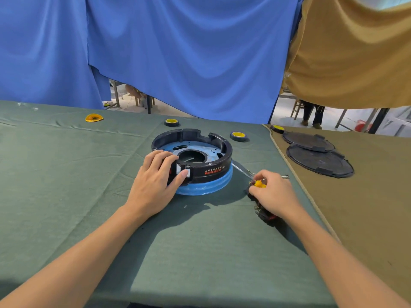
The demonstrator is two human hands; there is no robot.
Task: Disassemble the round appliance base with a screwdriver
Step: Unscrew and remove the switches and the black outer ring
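While we looked down through the head camera, the round appliance base sat on the green-clothed surface, about at its middle and just beyond our hands. It was a black ring over a blue lower rim, with a blue plate and a round hole inside and red markings on its near wall.

Our left hand gripped the base at its near-left edge: the fingers curled over the rim and the thumb pressed on a small white part set in a notch of the wall. Our right hand lay right of the base, apart from it, its fingertips pinching a small yellow object. We could not tell whether this was the screwdriver. A thin silvery shaft ran from that hand toward the base's right side. A dark bundle of wires lay under the right wrist.

Farther off on the green cloth stood two tape rolls and, far left, a yellow disc. On the tan cloth to the right lay a third tape roll and two black round covers, overlapping. A blue curtain and a tan curtain hung behind.
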